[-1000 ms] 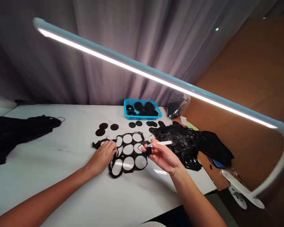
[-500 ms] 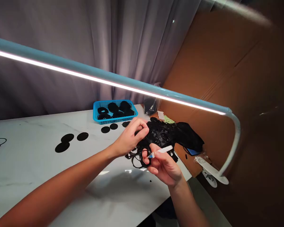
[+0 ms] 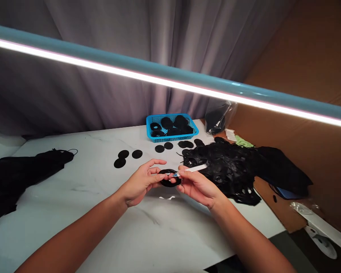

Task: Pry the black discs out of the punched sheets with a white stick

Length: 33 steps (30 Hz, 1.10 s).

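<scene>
A black ring of coiled cord or band (image 3: 169,184) is held just above the white table, between my two hands. My left hand (image 3: 142,182) pinches its left side with the thumb and fingers, the index finger stretched above. In my right hand (image 3: 200,187) lies a slim white pen-like tool (image 3: 197,168), its bluish tip pointing left over the ring. Right fingertips also touch the ring's right side. Beyond that hand spreads a tangled heap of thin black strips and loops (image 3: 226,163).
A blue basket (image 3: 173,137) of black pieces stands at the back. Flat black discs (image 3: 137,154) lie before it. Black cloth (image 3: 31,168) covers the left side. A lamp bar (image 3: 165,76) crosses overhead. A clear bag (image 3: 220,117) stands at the back right.
My view has swung left. Both hands have come away from the black heap, and a black ring is now between them. The white tool stays in my right hand.
</scene>
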Each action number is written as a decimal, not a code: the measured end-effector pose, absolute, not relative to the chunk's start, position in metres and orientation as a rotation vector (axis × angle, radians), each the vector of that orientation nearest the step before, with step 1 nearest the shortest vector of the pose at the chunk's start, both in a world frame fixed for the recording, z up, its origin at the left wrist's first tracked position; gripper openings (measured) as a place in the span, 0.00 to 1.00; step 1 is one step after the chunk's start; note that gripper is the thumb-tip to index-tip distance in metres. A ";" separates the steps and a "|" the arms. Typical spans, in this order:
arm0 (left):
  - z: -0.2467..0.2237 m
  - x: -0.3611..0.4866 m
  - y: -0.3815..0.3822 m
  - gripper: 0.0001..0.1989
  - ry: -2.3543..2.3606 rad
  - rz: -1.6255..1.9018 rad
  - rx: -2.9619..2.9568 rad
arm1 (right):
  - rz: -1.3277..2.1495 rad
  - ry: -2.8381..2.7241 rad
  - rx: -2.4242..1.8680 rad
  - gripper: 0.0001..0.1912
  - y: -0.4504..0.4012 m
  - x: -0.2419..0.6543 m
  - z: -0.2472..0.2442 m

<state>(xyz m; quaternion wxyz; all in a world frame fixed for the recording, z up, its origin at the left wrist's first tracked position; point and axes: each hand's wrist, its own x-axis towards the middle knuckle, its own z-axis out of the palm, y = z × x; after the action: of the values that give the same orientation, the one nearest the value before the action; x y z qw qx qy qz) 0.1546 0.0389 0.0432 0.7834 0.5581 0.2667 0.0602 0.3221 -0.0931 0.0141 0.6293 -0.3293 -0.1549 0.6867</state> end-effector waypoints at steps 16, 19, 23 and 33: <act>0.033 0.134 0.050 0.17 0.596 0.088 0.855 | 1.619 -0.192 -0.778 0.12 -0.094 0.323 -0.010; 0.035 0.134 0.050 0.17 0.592 0.074 0.855 | 1.621 -0.204 -0.779 0.13 -0.095 0.323 -0.008; 0.035 0.133 0.049 0.17 0.585 0.064 0.861 | 1.622 -0.210 -0.787 0.13 -0.097 0.323 -0.007; 0.036 0.133 0.044 0.20 0.567 0.060 0.797 | 1.525 -0.279 -0.985 0.18 -0.098 0.320 -0.009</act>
<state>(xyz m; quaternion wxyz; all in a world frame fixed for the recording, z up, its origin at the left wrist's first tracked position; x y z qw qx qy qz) 0.1329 0.0440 0.0358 0.8824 0.3826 0.2723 0.0290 0.3200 -0.0977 -0.0091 0.6071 -0.4260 -0.1208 0.6598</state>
